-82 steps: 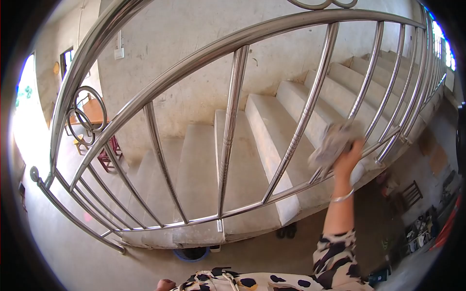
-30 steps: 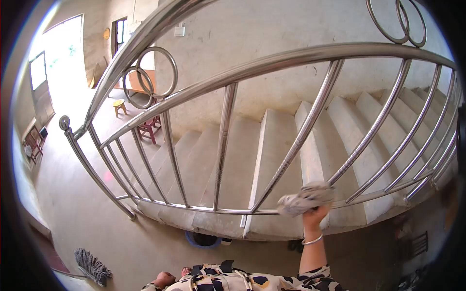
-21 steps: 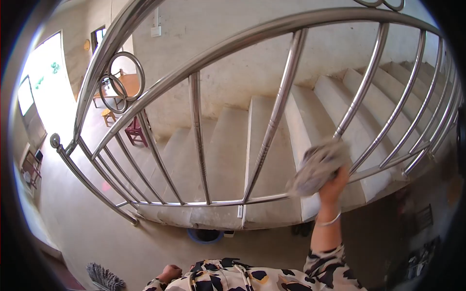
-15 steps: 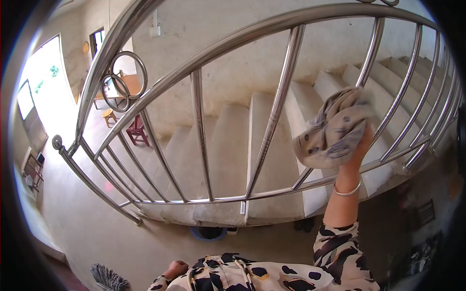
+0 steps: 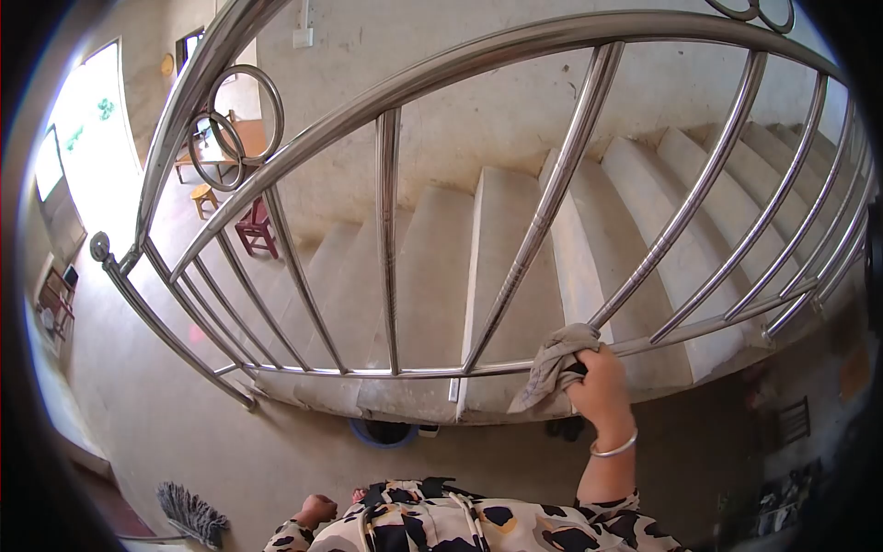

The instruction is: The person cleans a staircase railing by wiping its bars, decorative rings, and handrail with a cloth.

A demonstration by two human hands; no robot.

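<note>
My right hand [image 5: 602, 385], with a bracelet at the wrist, is closed on a crumpled grey-brown cloth [image 5: 550, 364]. The cloth lies against the lower rail [image 5: 432, 373] of the stair railing, by the foot of a slanted metal bar [image 5: 685, 213]. Part of the rail is hidden behind cloth and fingers. Low in the view, close to my patterned top, my left hand [image 5: 317, 508] is curled closed, away from the railing. Nothing shows in it.
Concrete steps [image 5: 432, 267] rise to the right behind the railing. A thick curved handrail [image 5: 497, 41] arches above. Below the stairs is a blue basin [image 5: 386, 434]. A grey mop head [image 5: 190, 513] lies at lower left; a red stool [image 5: 256, 228] stands farther off.
My right hand has brought the cloth down and left, from partway up the slanted bar to the lower rail. The cloth is now more bunched. My left hand stays low and closed.
</note>
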